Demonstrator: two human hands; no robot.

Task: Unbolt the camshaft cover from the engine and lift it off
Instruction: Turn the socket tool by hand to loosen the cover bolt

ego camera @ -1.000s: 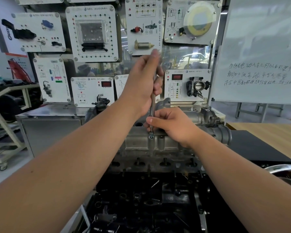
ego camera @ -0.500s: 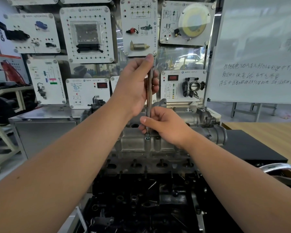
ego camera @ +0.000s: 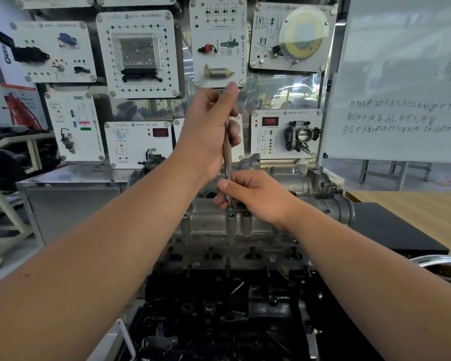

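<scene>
The grey metal camshaft cover (ego camera: 214, 225) lies across the top of the engine, above the black engine block (ego camera: 219, 316). A long thin driver tool (ego camera: 227, 157) stands upright with its tip on a bolt (ego camera: 230, 212) on the cover's near edge. My left hand (ego camera: 208, 131) grips the upper part of the tool, thumb stretched up along the shaft. My right hand (ego camera: 255, 196) pinches the lower shaft just above the bolt and rests on the cover.
White training panels (ego camera: 138, 53) with mounted car parts fill the wall behind the engine. A whiteboard (ego camera: 401, 82) with handwriting stands at the right, above a wooden table (ego camera: 412, 209). A metal cabinet (ego camera: 71, 201) sits left of the engine. A chrome tube (ego camera: 438, 261) curves in at right.
Both hands stay on the upright tool over the same bolt. The left hand's fingers have shifted slightly on the shaft, and the view has drifted a little.
</scene>
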